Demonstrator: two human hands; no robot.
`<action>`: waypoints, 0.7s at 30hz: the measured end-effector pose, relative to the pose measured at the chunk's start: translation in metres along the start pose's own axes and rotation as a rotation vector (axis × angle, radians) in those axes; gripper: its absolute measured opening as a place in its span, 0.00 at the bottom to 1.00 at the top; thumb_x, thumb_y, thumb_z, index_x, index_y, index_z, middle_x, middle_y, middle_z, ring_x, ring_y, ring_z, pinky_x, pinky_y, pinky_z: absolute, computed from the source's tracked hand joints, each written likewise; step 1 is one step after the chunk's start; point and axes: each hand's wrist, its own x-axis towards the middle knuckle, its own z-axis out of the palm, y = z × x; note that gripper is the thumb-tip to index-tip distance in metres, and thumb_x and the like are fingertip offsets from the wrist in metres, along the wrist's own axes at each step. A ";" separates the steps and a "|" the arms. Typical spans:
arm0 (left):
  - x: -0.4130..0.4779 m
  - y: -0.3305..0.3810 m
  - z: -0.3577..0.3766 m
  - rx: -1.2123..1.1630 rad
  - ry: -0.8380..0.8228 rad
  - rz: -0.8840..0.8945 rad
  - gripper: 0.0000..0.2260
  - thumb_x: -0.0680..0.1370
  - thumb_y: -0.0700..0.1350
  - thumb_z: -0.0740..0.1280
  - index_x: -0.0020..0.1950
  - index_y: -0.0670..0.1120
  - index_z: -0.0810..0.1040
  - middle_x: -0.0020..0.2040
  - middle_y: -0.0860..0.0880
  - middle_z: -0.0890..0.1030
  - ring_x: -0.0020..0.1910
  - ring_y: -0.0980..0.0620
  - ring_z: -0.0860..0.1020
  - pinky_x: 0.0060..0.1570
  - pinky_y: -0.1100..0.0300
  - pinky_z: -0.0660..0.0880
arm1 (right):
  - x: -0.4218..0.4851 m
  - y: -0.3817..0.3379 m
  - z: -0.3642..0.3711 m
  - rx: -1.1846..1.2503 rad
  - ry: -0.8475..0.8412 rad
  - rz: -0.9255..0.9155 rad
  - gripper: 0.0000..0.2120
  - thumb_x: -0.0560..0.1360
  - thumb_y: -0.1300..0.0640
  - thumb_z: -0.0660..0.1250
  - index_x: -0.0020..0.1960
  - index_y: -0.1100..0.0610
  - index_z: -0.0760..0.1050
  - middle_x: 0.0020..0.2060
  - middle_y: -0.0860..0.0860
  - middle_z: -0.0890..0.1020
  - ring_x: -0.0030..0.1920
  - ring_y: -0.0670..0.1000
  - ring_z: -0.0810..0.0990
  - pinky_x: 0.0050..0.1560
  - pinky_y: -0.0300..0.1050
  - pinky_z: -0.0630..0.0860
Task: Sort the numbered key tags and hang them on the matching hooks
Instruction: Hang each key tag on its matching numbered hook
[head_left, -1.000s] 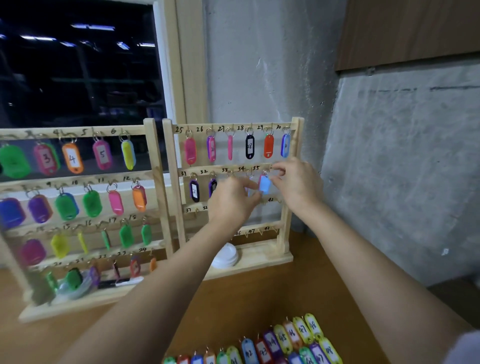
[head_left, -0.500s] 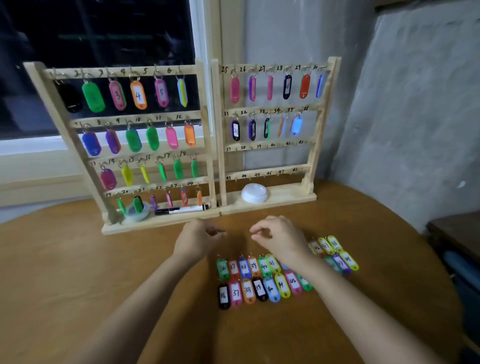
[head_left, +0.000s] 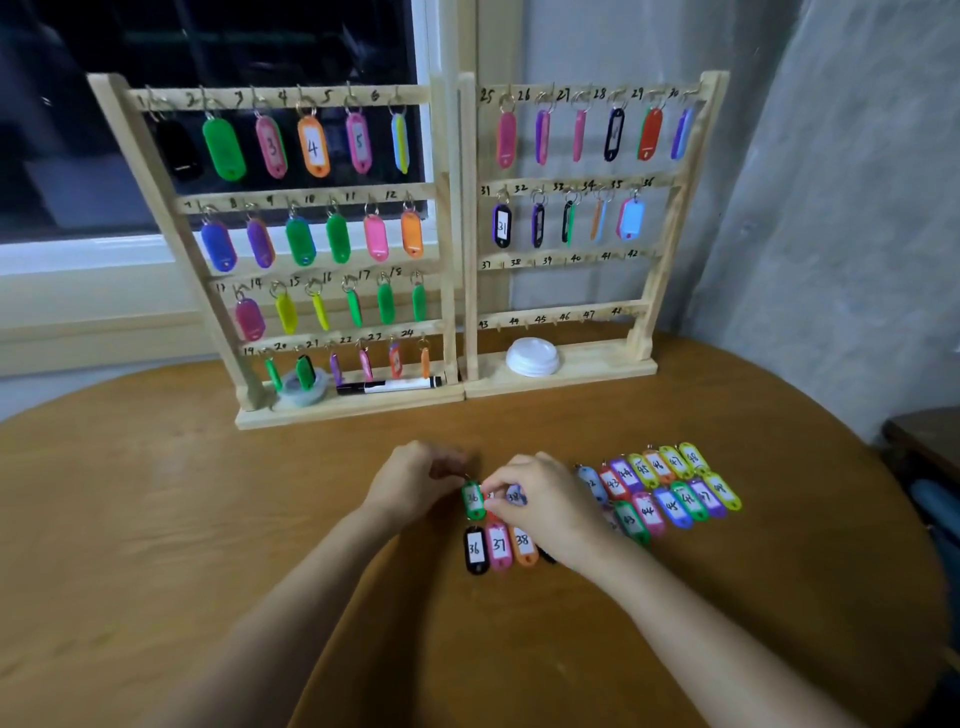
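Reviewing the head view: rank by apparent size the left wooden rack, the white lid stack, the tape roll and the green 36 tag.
1. left wooden rack
2. white lid stack and tape roll: about alike, so not ranked
3. green 36 tag: smallest, though nearest the camera

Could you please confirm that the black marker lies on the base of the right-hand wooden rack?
Not quite. The head view shows the black marker lying on the base of the left-hand wooden rack. The right-hand wooden rack has the white lid on its base.
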 end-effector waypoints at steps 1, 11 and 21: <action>0.000 0.000 0.001 0.008 0.010 0.007 0.11 0.73 0.41 0.73 0.55 0.46 0.83 0.52 0.49 0.84 0.50 0.50 0.80 0.54 0.54 0.75 | -0.001 -0.002 0.002 -0.018 -0.002 -0.005 0.08 0.75 0.49 0.68 0.54 0.46 0.81 0.47 0.42 0.80 0.50 0.44 0.70 0.48 0.45 0.72; -0.008 0.000 -0.002 0.027 0.066 0.029 0.05 0.76 0.43 0.70 0.48 0.48 0.85 0.48 0.52 0.83 0.46 0.55 0.78 0.51 0.58 0.76 | -0.003 -0.016 0.018 -0.206 -0.016 -0.077 0.09 0.75 0.46 0.67 0.52 0.46 0.81 0.47 0.44 0.82 0.51 0.47 0.72 0.50 0.43 0.68; -0.006 0.005 -0.021 -0.125 0.141 -0.070 0.03 0.75 0.43 0.71 0.45 0.46 0.84 0.42 0.50 0.84 0.41 0.57 0.80 0.44 0.65 0.78 | 0.005 -0.019 0.000 -0.120 0.027 0.002 0.08 0.77 0.52 0.64 0.44 0.49 0.82 0.43 0.43 0.82 0.48 0.46 0.73 0.44 0.46 0.74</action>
